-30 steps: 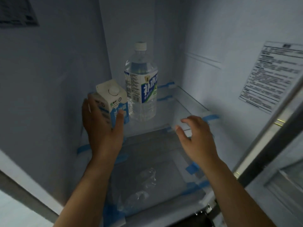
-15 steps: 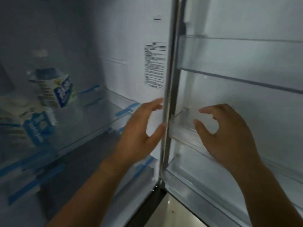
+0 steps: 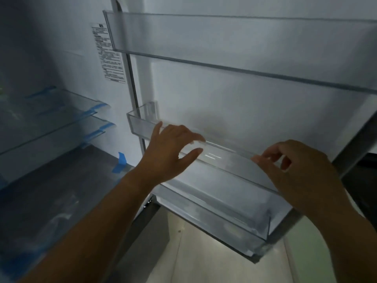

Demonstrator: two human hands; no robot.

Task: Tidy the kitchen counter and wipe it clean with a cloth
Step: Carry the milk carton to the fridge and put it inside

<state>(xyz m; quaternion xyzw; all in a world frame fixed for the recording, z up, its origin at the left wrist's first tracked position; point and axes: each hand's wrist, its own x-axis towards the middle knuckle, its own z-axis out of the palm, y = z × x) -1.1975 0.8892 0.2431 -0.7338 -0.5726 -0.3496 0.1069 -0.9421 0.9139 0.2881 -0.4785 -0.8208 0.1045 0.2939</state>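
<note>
I face an open fridge door (image 3: 234, 94) with clear plastic door bins. My left hand (image 3: 169, 152) reaches to the front rim of the middle door bin (image 3: 224, 160), fingers spread and empty, fingertips at or just over the rim. My right hand (image 3: 302, 172) hovers at the same rim further right, fingers loosely curled, holding nothing. The milk carton and water bottle are out of view. No cloth or counter is visible.
An upper door bin (image 3: 224, 41) spans the top. A lower door bin (image 3: 224, 217) sits below my hands. Glass shelves (image 3: 51, 111) with blue tape fill the fridge interior on the left. A printed label (image 3: 108, 52) is on the inner wall. Pale floor (image 3: 204, 258) shows below.
My view swung right from the fridge shelves to the door. My left hand let go of the milk carton, and both hands moved across to the middle door bin.
</note>
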